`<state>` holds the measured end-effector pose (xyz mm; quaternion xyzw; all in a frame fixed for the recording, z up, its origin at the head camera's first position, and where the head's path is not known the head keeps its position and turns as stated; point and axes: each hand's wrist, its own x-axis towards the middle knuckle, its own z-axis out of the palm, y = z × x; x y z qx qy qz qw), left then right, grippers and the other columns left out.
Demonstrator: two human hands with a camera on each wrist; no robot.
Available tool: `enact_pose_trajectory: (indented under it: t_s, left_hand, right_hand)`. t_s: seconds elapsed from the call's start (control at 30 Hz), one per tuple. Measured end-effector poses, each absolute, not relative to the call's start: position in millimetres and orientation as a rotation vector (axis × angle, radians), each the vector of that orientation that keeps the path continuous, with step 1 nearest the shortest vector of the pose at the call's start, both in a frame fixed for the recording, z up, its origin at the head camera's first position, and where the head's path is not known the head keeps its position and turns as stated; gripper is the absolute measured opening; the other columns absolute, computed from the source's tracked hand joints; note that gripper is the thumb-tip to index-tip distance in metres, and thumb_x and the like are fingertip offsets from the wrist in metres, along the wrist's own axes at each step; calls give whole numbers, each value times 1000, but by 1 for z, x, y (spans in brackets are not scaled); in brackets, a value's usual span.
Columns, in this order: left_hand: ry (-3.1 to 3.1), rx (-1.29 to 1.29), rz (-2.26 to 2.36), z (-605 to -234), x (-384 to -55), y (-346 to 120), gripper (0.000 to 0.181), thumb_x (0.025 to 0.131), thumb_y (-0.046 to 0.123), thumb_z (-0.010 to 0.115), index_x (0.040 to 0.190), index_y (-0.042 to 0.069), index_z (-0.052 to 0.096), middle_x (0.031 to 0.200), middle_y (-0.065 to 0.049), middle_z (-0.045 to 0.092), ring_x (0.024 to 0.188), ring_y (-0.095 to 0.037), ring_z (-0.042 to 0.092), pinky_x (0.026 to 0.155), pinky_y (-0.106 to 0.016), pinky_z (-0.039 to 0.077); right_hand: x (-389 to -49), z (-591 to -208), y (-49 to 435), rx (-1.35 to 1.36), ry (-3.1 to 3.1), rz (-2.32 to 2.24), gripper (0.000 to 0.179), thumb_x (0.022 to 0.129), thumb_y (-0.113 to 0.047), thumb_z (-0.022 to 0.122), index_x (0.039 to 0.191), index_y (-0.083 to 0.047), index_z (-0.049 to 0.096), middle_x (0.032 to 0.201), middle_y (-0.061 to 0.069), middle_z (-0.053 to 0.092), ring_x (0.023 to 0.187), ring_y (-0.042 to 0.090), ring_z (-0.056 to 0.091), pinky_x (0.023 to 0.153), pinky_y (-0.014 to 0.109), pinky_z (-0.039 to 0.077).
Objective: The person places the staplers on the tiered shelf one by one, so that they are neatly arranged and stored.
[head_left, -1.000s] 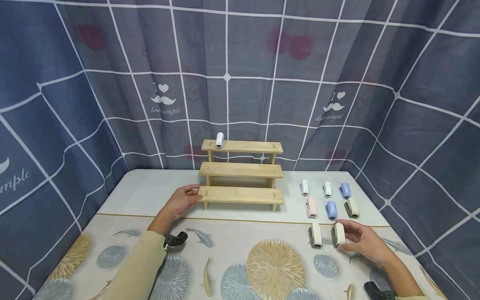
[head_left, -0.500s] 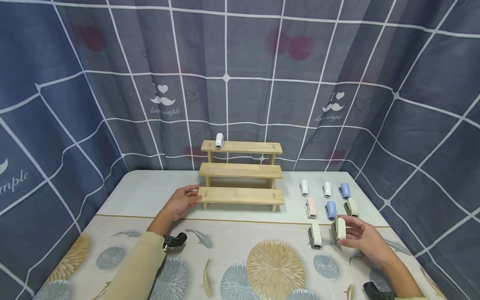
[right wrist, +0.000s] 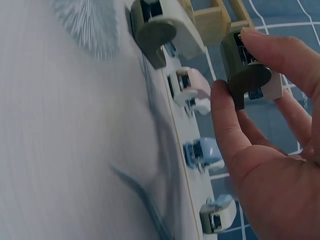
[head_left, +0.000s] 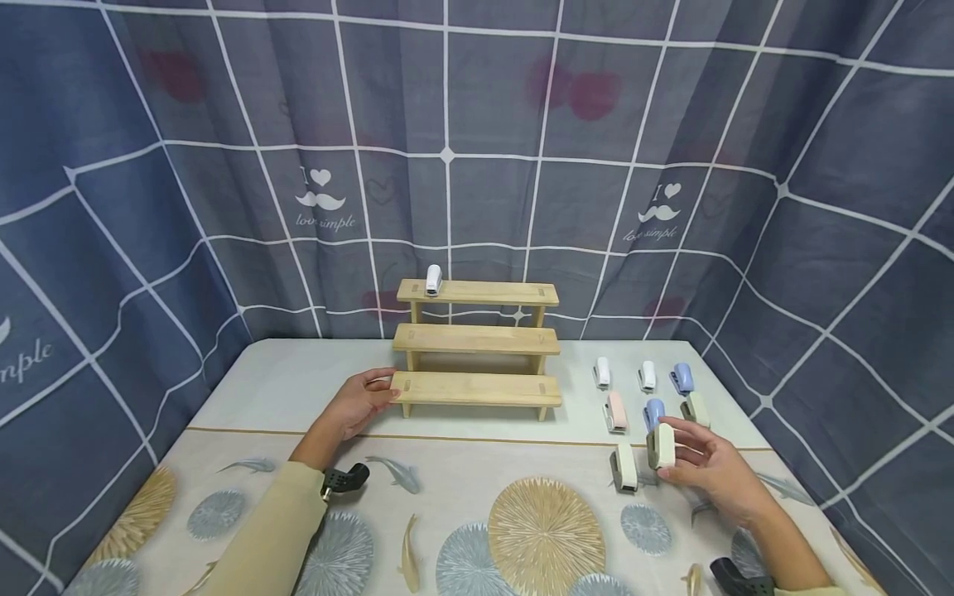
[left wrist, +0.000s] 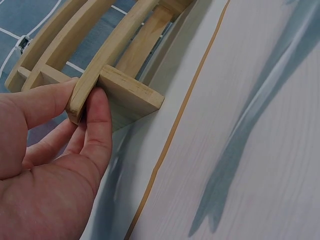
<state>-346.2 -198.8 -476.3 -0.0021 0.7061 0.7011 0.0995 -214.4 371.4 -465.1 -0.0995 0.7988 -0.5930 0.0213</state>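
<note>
My right hand holds a cream mini stapler with an olive base between thumb and fingers. In the right wrist view that stapler is up off the cloth, its olive end towards the camera. A second cream stapler stands just left of it, and a blue one is partly covered behind it. At the wooden three-step stand, my left hand pinches the left end of the lowest step. The left wrist view shows the thumb above that step and fingers beneath.
A white stapler sits on the top step's left end. On the white table to the right are two white staplers, a pink one, another blue one and a cream one. A checked curtain hangs behind.
My right hand has raised the cream stapler off the cloth and moved it slightly left, towards the blue one. The left hand has kept its grip on the stand.
</note>
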Motion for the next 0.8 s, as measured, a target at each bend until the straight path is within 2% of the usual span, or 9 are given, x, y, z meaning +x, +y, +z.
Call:
enact_pose_trajectory:
  t_s: [0.23, 0.43, 0.67, 0.8]
  left_hand:
    - [2075, -4, 2074, -474, -344, -198, 61, 96, -5, 65, 151, -6, 40, 109, -3, 66, 88, -6, 68, 79, -20, 60]
    - [2085, -21, 2058, -474, -344, -198, 62, 96, -4, 65, 152, -5, 40, 110, -4, 66, 88, -6, 68, 79, -20, 60]
    - [2082, -10, 2062, -474, -346, -199, 62, 97, -3, 65, 153, -5, 38, 111, -4, 66, 90, -5, 69, 82, -21, 61]
    - [2080, -5, 2061, -475, -346, -199, 62, 97, -3, 65, 153, -5, 38, 111, -5, 66, 90, -5, 68, 82, -20, 61]
  right_hand:
    - [-215, -460, 358, -375, 2397, -1885, 79, 86, 7, 74, 154, 0, 36, 127, -5, 56, 105, 9, 70, 82, 29, 64]
    - [-219, -456, 346, -391, 2326, -1909, 75, 87, 7, 73, 153, -8, 41, 130, -4, 56, 108, 11, 68, 85, 30, 63]
    - [-226, -456, 332, -420, 2309, -1894, 80, 88, 5, 73, 156, 1, 33, 134, 2, 52, 108, 11, 68, 86, 32, 63]
    - [-229, -456, 323, -411, 2317, -1903, 81, 87, 3, 75, 157, -1, 35, 136, 3, 52, 109, 11, 68, 86, 31, 63]
